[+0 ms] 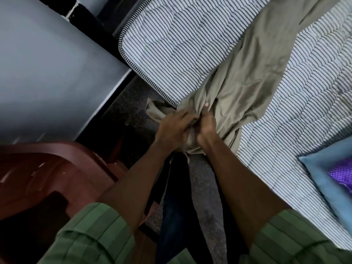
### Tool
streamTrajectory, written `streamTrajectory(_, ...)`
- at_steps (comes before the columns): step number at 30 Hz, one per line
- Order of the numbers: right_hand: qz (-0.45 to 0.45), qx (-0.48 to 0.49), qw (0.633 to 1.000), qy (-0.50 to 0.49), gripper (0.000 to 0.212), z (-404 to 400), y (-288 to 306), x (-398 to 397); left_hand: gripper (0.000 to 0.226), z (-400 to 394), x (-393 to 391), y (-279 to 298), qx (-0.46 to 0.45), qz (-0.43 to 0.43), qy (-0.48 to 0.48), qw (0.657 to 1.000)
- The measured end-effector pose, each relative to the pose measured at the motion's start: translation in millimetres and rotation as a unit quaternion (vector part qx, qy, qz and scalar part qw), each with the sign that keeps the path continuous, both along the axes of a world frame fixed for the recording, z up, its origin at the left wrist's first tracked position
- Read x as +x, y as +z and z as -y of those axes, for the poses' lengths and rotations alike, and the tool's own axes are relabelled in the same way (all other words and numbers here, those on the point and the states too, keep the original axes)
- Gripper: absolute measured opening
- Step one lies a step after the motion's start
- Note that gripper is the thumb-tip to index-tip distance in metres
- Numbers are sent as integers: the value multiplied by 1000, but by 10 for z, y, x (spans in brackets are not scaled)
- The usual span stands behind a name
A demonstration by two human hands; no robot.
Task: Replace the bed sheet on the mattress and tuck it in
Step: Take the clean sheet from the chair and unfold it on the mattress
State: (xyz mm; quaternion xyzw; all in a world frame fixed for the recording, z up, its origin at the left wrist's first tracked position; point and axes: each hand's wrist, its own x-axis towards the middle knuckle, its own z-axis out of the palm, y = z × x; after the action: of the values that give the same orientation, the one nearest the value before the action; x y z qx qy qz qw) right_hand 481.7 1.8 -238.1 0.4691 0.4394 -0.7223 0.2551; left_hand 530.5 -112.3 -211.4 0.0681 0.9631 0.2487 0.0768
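Note:
An olive-khaki bed sheet (245,73) lies in a bunched band across the black-and-white striped mattress (171,40), from the upper right down to the mattress's near edge. Most of the striped ticking is bare on both sides of it. At that edge, my left hand (171,128) and my right hand (206,126) are side by side, both closed on a gathered end of the sheet. A loose fold of the sheet hangs off the edge just left of my left hand.
A grey wall (47,73) stands left of the mattress, with a narrow dark floor gap (125,103) between. A reddish-brown wooden piece of furniture (47,174) is at lower left. A blue pillow (327,168) with purple dotted cloth (342,174) lies on the mattress at right.

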Motion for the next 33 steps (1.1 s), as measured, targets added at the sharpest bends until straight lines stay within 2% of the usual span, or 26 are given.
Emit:
streamTrajectory(2, 11, -48, 999, 8, 55, -34, 33, -9, 23, -126, 106, -17, 39, 22, -29, 999)
streamTrajectory(3, -2, -32, 999, 34, 50, -59, 47, 3, 22, -163, 160, -19, 52, 37, -12, 998)
streamTrajectory(5, -25, 63, 994, 88, 24, -108, 100, 34, 26, -166, 200, 15, 77, 69, 52, 993)
streamTrajectory(7, -24, 106, 990, 89, 18, -136, 86, 56, 31, -118, 191, 18, 112, 95, 101, 984)
streamTrajectory(9, 16, 61, 997, 38, 27, -152, 103, 50, 37, -56, 148, 9, 110, 123, 129, 978)
streamTrajectory(13, 70, -106, 989, -70, 44, -254, 145, 43, 45, -48, 132, -48, 41, 187, 138, 972)
streamTrajectory(15, 76, -147, 982, -91, 46, -339, 151, 48, 49, -68, 78, -47, 84, 227, 193, 951)
streamTrajectory(16, 75, -153, 983, -71, 46, -362, 178, 48, 48, -74, 52, -44, 130, 238, 221, 937)
streamTrajectory(18, 63, -105, 992, 15, 47, -378, 210, 58, 45, -100, 27, -6, 190, 225, 244, 924)
streamTrajectory(19, 51, -59, 996, 53, 48, -367, 225, 77, 44, -117, 27, 23, 189, 206, 239, 930)
streamTrajectory(23, -51, 85, 989, 113, 30, -310, 220, 160, 27, -142, 19, 142, 52, 17, 146, 988)
streamTrajectory(26, -67, 110, 987, 96, 31, -313, 219, 157, 23, -210, 6, 188, 48, -81, 83, 992)
streamTrajectory(28, -48, 70, 996, 25, 25, -363, 249, 143, 18, -284, 38, 223, 54, -62, 94, 992)
streamTrajectory(31, 11, -45, 996, -79, 24, -506, 293, 180, 40, -430, 126, 187, 74, 74, 91, 990)
streamTrajectory(33, 46, -75, 990, -108, 27, -652, 311, 226, 40, -545, 186, 160, 107, 93, 62, 988)
